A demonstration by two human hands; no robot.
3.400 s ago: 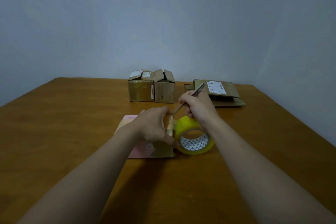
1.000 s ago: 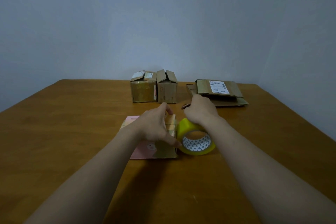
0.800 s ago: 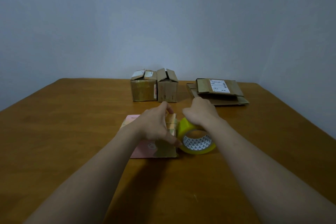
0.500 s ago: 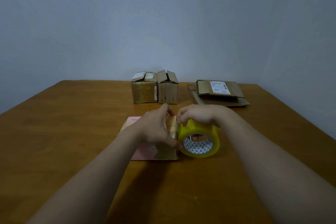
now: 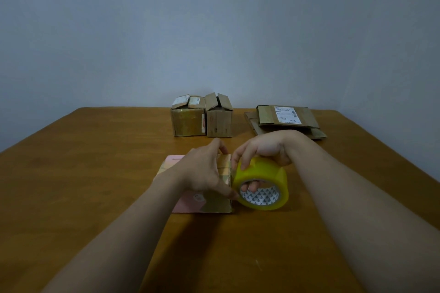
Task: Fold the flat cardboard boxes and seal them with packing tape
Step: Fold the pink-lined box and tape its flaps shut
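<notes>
Light: dim, even, cool. Shadow: soft dark patch thrown on the table point(image 5: 83, 185) beneath the left forearm point(image 5: 142, 221). Sheen: faint, noted on the tape roll point(image 5: 264, 171). Edges: bowed by wide lens. Detail: slightly soft.

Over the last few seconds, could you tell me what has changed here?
The right hand no longer holds the thin tool, now out of view; it has taken hold of the tape roll, fingers through its core, tipping it upright. The left hand still holds the pink box; the boxes behind have not moved.

wooden table point(image 5: 95, 173), plain grey wall point(image 5: 214, 31)
</notes>
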